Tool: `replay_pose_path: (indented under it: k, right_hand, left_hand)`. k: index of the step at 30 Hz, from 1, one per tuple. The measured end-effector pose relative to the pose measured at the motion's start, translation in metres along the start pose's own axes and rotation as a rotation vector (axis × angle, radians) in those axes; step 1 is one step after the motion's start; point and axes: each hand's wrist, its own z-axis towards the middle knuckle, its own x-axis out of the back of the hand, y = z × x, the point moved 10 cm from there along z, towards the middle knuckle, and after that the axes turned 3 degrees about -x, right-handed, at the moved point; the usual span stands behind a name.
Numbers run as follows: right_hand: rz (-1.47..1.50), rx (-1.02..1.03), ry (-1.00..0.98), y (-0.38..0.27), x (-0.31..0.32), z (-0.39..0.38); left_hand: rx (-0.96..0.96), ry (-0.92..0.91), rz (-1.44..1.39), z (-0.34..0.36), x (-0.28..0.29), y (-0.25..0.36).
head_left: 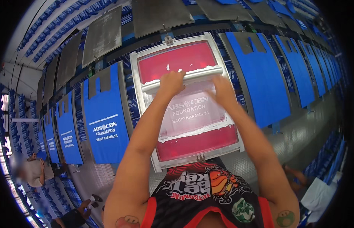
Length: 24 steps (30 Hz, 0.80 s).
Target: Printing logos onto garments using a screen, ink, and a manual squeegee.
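A screen-printing frame with a pale metal rim and a red-and-clear mesh lies in front of me. Across its upper part runs a long silver squeegee, with white ink smeared along it and in a band lower down the mesh. My left hand is closed round the squeegee left of its middle. Near the right end, my right hand is closed on it too, blurred by motion, its thumb pointing inward. White lettering shows through the mesh between my forearms.
Blue bags lie on grey boards on both sides: a printed blue bag at left, a plain blue bag at right. Bare grey boards stand in the row behind. A person is at far left, and another person's hand shows lower left.
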Motion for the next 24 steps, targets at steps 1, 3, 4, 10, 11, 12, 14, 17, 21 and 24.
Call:
replay_pose_path:
  k: [1,3,4,10,11,12,14,17,21,24]
  right_hand:
    - [0.304,-0.222,-0.259,0.015,-0.026,-0.058]
    - [0.654,-0.438,-1.103,-0.033,-0.049,-0.183]
    - [0.846,-0.651,-1.3,-0.031,-0.079,-0.267]
    - [1.021,-0.823,-0.841,-0.05,-0.124,-0.343]
    - [1.036,-0.835,-0.825,-0.05,-0.121,-0.341]
    - [0.887,-0.828,-0.807,-0.047,-0.115,-0.34]
    - [0.735,-0.766,-0.754,-0.05,-0.092,-0.332]
    - [1.246,-0.885,-0.583,-0.072,-0.06,-0.326]
    - [1.256,-0.786,-0.564,-0.084,-0.035,-0.313]
    - [1.197,-0.749,-0.56,-0.072,-0.063,-0.322]
  left_hand:
    - [-0.078,0.024,-0.189,0.001,0.004,0.018]
    - [-0.101,-0.017,-0.23,0.008,0.017,-0.017]
    - [-0.16,-0.042,-0.287,0.02,0.029,-0.017]
    - [-0.079,0.003,-0.305,0.025,0.029,-0.023]
    - [-0.098,-0.004,-0.295,0.024,0.026,-0.009]
    - [-0.04,-0.017,-0.213,0.018,0.021,-0.004]
    - [0.018,-0.034,-0.116,0.012,0.018,0.0]
    - [-0.037,-0.049,-0.06,0.02,0.035,0.0]
    - [-0.091,-0.048,-0.096,0.017,0.042,-0.003]
    - [-0.049,-0.012,-0.028,0.0,0.03,0.007]
